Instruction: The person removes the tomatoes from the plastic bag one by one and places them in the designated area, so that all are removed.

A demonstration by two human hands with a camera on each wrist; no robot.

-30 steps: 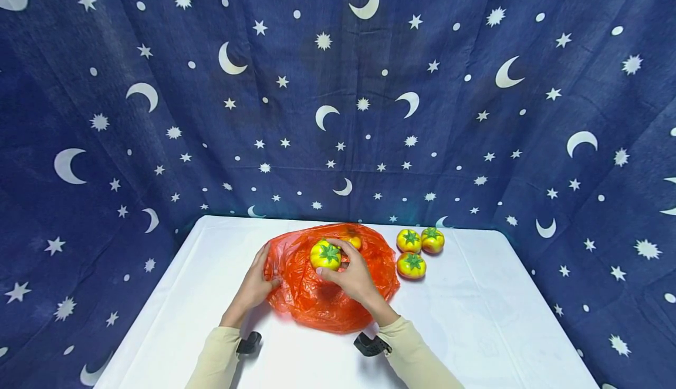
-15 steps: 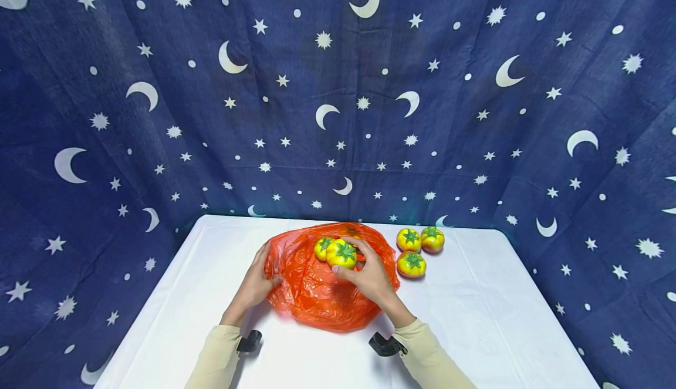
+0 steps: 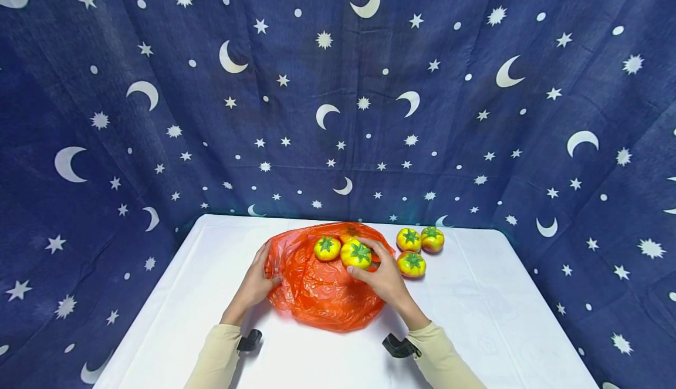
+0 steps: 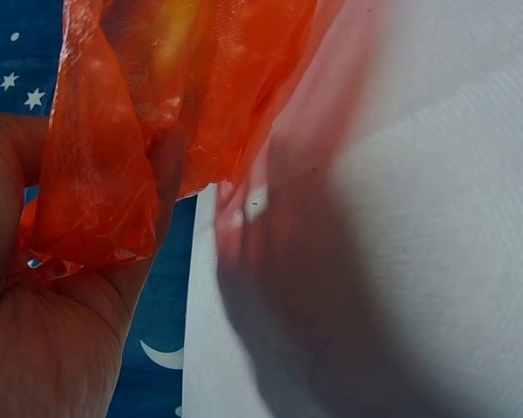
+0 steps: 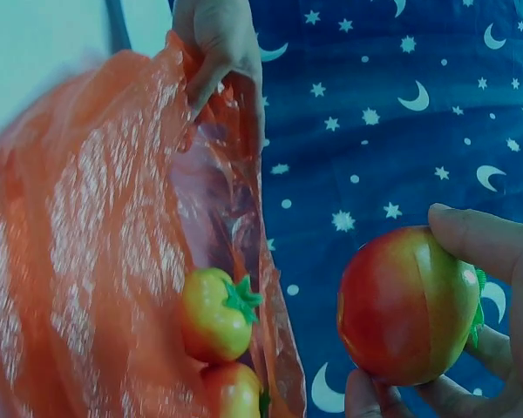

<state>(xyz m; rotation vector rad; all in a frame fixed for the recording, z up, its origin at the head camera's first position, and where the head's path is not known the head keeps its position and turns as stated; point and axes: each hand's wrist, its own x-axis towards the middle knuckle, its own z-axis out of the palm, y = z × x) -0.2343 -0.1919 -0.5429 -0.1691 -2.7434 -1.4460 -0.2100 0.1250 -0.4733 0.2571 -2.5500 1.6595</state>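
Note:
A red plastic bag (image 3: 317, 307) lies spread on the table. My left hand (image 3: 254, 283) grips its left edge, the thin film gathered between thumb and fingers in the left wrist view. In my right hand (image 3: 386, 277) is a yellow-and-red tomato (image 3: 356, 254) with a green star-shaped top, pinched between thumb and fingers over the bag's right part. A second tomato (image 3: 327, 249) sits just left of it within the bag's outline. The right wrist view shows this tomato (image 5: 216, 313) at the bag's mouth, another tomato (image 5: 231, 389) against it, partly cut off.
Three more tomatoes (image 3: 411, 264) are grouped on the white-covered table (image 3: 486, 318), right of the bag. A dark blue curtain (image 3: 338, 84) with moons and stars hangs behind the table and along both sides.
My right hand has moved right with its tomato, away from my left hand. A tomato in the bag that was hidden behind it now shows fully. My left hand stays in place.

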